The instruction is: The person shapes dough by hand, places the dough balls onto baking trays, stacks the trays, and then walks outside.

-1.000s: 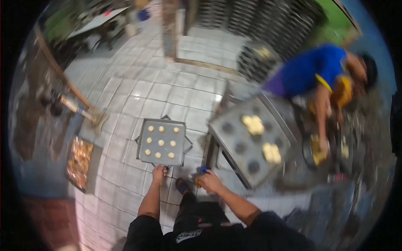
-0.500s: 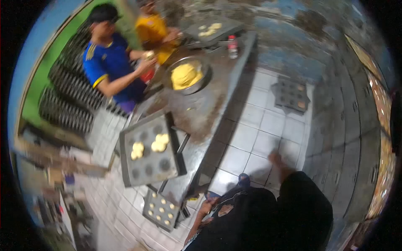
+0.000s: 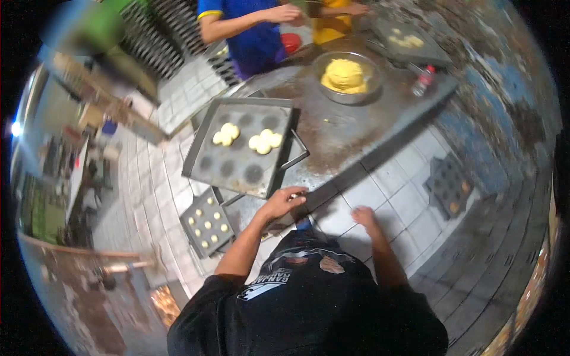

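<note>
My left hand [image 3: 284, 203] is over the near edge of the dark worktable [image 3: 332, 136], just beside the large tray [image 3: 240, 169], with fingers apart and nothing visible in them. That tray carries two clusters of pale dough balls [image 3: 265, 141]. My right hand [image 3: 363, 216] hangs over the tiled floor to the right of the table, its fingers partly curled and small in view. Lower left, a smaller tray [image 3: 206, 223] holds several dough balls in rows.
A metal bowl [image 3: 346, 77] of yellow dough and a red-capped bottle [image 3: 423, 81] stand on the worktable. Beyond it are a person in blue [image 3: 255, 41] and a person in yellow [image 3: 332, 26]. A dark tray [image 3: 449, 185] lies on the floor at right.
The view has swung round and the worktable fills the middle. My left hand has risen to the table edge beside the large tray. The blue object near my right hand earlier is not visible there.
</note>
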Demonstrator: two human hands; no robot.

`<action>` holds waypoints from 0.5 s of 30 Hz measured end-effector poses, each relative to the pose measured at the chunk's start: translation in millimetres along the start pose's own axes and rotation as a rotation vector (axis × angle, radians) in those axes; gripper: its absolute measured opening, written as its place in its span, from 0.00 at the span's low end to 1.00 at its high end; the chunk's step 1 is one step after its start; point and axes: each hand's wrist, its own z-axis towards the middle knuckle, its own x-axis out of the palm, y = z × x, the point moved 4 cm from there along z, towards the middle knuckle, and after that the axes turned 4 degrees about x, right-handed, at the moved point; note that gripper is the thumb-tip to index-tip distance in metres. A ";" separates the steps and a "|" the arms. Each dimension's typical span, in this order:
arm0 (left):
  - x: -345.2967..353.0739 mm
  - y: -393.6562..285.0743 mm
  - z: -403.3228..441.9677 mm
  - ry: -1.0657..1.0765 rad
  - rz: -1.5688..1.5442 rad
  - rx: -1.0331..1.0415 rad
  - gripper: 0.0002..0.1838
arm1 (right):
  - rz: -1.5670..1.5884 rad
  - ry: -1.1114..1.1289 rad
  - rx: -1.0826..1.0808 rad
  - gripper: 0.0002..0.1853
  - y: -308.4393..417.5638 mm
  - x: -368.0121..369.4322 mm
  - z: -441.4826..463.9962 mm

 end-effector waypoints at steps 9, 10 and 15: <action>-128.6 64.8 34.8 -0.736 0.347 0.020 0.25 | -0.989 0.301 -0.395 0.11 373.5 313.4 214.1; -136.2 72.8 43.0 -0.750 0.318 0.001 0.25 | -1.120 0.251 -0.498 0.11 387.1 327.9 235.8; -140.9 97.6 88.4 -0.694 0.543 -0.008 0.25 | -1.295 0.353 -0.441 0.16 348.9 369.1 341.0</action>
